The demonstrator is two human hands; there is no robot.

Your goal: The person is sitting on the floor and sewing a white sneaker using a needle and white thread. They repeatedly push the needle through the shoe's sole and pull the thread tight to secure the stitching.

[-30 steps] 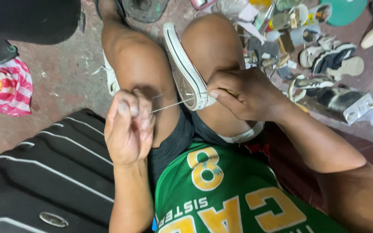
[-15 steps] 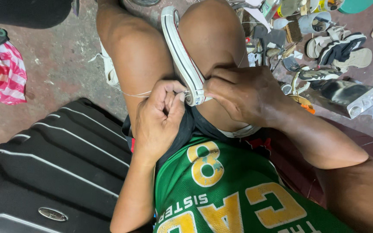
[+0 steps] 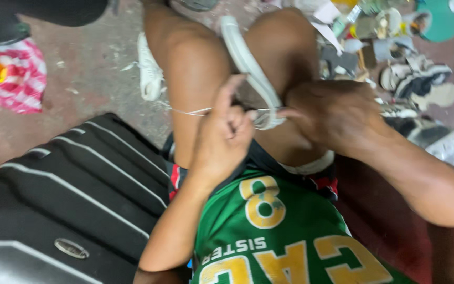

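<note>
Black suitcase (image 3: 74, 189) beside left hand (image 3: 222, 142); shoe pile (image 3: 411, 79) past right hand (image 3: 332, 118).

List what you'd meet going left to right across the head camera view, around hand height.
Red-and-white cloth → black ribbed case → left hand → white shoe sole → right hand → pile of shoes.

Stained concrete floor (image 3: 88, 79) — black ribbed case (image 3: 69, 200) at left.
</note>
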